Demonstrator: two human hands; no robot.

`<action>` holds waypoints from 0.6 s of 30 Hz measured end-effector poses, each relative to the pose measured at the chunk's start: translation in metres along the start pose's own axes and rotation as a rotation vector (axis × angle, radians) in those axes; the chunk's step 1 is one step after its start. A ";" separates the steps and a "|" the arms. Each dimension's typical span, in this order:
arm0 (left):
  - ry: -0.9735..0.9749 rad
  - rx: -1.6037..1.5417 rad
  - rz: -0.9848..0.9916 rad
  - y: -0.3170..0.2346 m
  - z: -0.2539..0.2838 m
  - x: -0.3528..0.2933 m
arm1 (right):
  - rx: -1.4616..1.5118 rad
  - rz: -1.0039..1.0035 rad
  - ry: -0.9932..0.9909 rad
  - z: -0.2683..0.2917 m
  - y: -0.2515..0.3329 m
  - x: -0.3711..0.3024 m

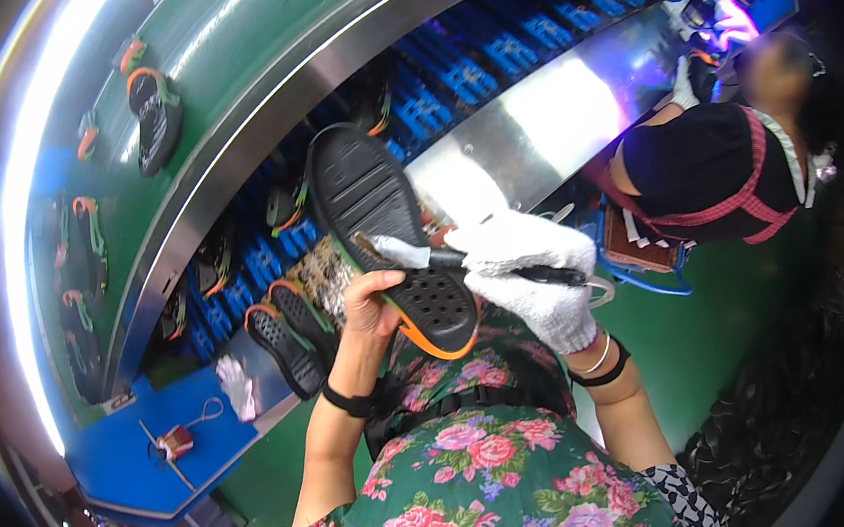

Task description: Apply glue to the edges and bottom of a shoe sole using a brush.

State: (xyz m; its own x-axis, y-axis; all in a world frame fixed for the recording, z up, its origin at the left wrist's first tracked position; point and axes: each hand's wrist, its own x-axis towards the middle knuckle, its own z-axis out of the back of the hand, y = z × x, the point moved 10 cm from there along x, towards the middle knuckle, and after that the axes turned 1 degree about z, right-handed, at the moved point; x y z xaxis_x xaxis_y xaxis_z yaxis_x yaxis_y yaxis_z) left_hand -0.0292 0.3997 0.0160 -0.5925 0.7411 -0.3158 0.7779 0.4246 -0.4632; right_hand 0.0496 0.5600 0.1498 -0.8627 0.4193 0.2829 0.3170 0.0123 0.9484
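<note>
My bare left hand grips the edge of a black shoe sole, tilted up in front of me. The sole has an orange rim at its near end, a holed pattern there and grooves at the far end. My right hand, in a white knitted glove, is closed around the dark handle of a brush. Its pale, flat head and brownish tip lie across the middle of the sole. Whether the tip touches the surface is hard to tell.
A metal-edged conveyor curves along the far left, carrying shoe parts. Blue racks line it beneath. Two more soles lie left of my hand. A blue table holds a pink glove. A co-worker sits at right.
</note>
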 end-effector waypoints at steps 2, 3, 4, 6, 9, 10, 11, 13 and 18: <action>-0.069 -0.059 0.041 0.010 0.013 -0.005 | -0.060 0.051 0.049 -0.002 0.002 0.002; 0.076 -0.040 -0.022 0.012 0.003 -0.007 | -0.093 0.094 0.071 -0.004 0.004 0.003; 0.109 -0.200 -0.016 0.018 0.005 -0.010 | -0.080 0.085 0.075 -0.008 0.004 0.002; 0.132 -0.363 -0.009 0.022 0.004 -0.012 | -0.129 0.059 0.038 -0.011 0.005 -0.001; 0.054 -0.304 0.054 0.028 -0.002 -0.006 | -0.333 0.286 0.066 -0.018 0.013 -0.001; 0.015 -0.310 0.042 0.030 -0.001 -0.005 | -0.403 0.346 0.069 -0.019 0.019 -0.001; -0.026 -0.314 0.026 0.031 0.002 -0.005 | -0.460 0.367 0.079 -0.022 0.021 0.001; -0.076 -0.286 0.017 0.034 0.004 -0.008 | -0.568 0.403 0.094 -0.027 0.026 0.005; -0.051 -0.272 -0.066 0.037 0.013 -0.012 | -0.672 0.409 0.123 -0.030 0.016 0.009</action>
State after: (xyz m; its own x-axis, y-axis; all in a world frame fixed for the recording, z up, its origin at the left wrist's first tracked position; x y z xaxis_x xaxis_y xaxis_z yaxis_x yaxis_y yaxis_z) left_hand 0.0041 0.3997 -0.0077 -0.6485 0.6827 -0.3368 0.7605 0.6002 -0.2477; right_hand 0.0350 0.5365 0.1715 -0.7788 0.1683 0.6042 0.3465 -0.6876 0.6381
